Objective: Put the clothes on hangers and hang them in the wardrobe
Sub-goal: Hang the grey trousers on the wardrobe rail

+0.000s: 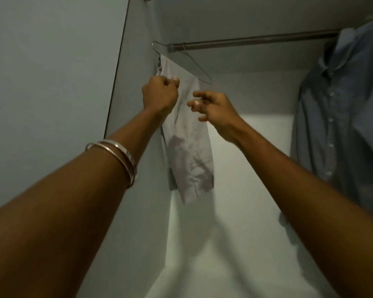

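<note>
No lettering, brand, number or sign could be read anywhere in the view; the grey garment [187, 134] hanging below the wardrobe rail [252, 40] showed plain cloth, and the blue shirt [342, 108] at the right end of that rail bore only buttons, with no label legible

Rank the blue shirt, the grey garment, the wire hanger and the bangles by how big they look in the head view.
1. blue shirt, though cut off by the frame
2. grey garment
3. wire hanger
4. bangles, though nearness to the camera enlarges them
</note>
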